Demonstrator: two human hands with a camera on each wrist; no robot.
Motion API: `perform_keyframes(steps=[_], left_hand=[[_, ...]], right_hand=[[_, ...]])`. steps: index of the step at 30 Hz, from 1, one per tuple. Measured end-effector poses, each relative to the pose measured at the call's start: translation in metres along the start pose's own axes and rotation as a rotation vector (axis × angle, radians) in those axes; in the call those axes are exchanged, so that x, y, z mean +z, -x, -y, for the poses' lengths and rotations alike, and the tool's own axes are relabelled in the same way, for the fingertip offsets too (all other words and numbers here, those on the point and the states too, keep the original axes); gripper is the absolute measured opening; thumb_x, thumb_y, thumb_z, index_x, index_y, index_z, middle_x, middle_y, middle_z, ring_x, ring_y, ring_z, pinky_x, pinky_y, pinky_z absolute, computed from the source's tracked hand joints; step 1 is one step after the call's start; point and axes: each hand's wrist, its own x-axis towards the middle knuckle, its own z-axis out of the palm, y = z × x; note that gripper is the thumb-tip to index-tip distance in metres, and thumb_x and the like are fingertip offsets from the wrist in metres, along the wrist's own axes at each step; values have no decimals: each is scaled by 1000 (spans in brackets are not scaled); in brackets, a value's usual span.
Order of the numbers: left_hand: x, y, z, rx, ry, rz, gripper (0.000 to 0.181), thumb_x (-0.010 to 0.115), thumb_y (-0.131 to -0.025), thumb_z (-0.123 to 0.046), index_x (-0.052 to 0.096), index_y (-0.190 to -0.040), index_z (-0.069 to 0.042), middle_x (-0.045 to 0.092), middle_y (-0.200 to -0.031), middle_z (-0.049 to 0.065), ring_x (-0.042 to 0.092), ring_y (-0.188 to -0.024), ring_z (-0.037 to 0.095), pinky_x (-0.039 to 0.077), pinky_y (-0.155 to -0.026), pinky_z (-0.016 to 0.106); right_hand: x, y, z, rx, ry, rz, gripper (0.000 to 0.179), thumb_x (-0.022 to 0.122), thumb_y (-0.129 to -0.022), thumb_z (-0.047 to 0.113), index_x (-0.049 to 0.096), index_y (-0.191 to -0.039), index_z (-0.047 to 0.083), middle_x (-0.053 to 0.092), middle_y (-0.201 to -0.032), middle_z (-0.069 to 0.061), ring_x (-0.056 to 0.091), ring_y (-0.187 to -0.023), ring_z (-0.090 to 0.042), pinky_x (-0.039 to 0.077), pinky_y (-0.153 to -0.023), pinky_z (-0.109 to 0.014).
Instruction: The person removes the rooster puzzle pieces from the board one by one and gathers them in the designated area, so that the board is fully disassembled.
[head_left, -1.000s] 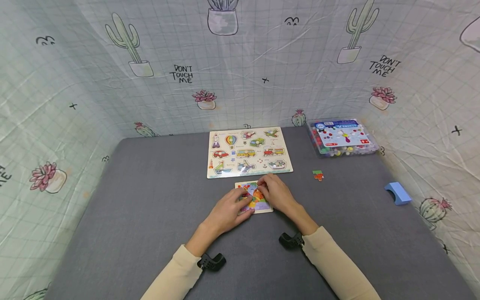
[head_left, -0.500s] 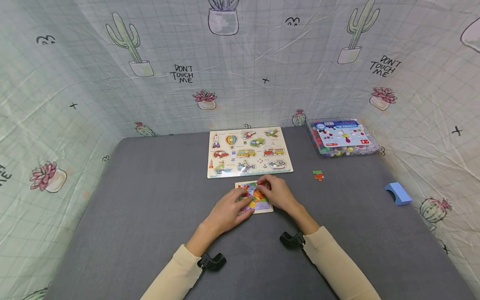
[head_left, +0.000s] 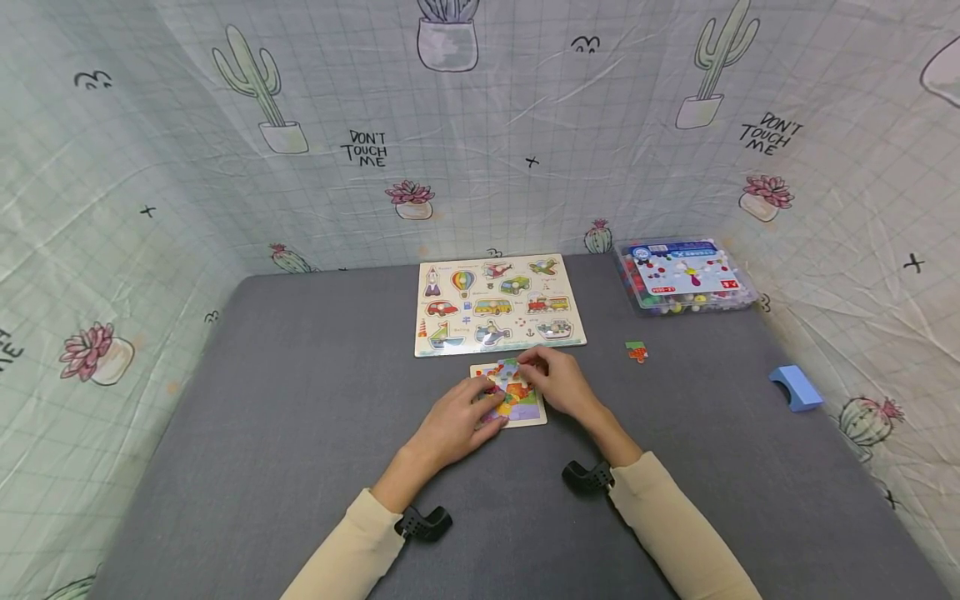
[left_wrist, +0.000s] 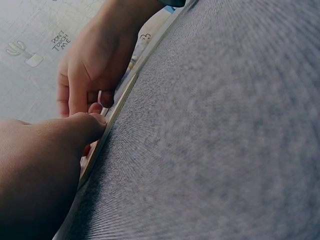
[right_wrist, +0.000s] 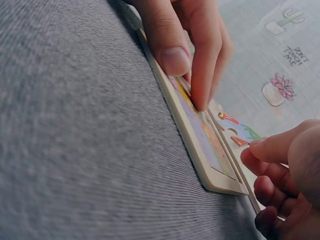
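Plainly, two hands work at a small puzzle (head_left: 534,422), the right one pinching a piece (right_wrist: 245,131).

The puzzle lies flat on the grey table (head_left: 300,417), just in front of a larger picture board (head_left: 520,340); the left hand (head_left: 457,412) rests on its left part with loose fingers, thumb at the near edge, grasping nothing, while the right hand (head_left: 558,383) grips the blue, green and orange piece between thumb and forefinger over the far right part, though whether that piece touches the puzzle is hard to tell behind the fingers. A loose piece (head_left: 636,350), green and red-orange, lies to the right, well apart from both hands; beyond it sits a clear box (head_left: 686,275), and a blue arched block (head_left: 797,388) rests near the table's right edge.
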Motion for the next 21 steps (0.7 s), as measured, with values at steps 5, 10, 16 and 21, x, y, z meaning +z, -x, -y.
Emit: perform_keyframes(steps=[5, 10, 16, 21], left_hand=[[0, 0, -1, -13, 18, 4, 33, 69, -95, -34, 73, -119, -11, 64, -120, 8, 62, -114, 23, 51, -99, 39], [1, 0, -1, -17, 14, 4, 33, 70, -95, -34, 73, -119, -11, 64, -119, 8, 61, -114, 23, 51, -100, 38], [2, 0, 0, -29, 10, 21, 34, 69, -95, -35, 72, -120, -13, 64, -120, 7, 61, -114, 22, 51, -100, 38], [2, 0, 0, -39, 11, 36, 34, 66, -97, -35, 72, -121, -13, 63, -122, 7, 60, -115, 21, 50, -102, 38]], right_hand=[[-4, -1, -2, 10, -12, -19, 12, 66, -97, 15, 71, -107, 9, 68, -83, -5, 49, -66, -11, 40, -60, -23], [-11, -2, -4, 15, -12, -41, 12, 66, -97, 15, 72, -106, 9, 66, -82, -5, 48, -65, -12, 39, -60, -24], [-21, -3, -7, 30, -1, -95, 12, 67, -97, 16, 72, -105, 9, 70, -89, -7, 52, -70, -13, 42, -65, -26], [-32, -5, -11, 54, -7, -131, 15, 68, -96, 15, 73, -107, 6, 72, -92, -11, 53, -73, -15, 42, -67, -26]])
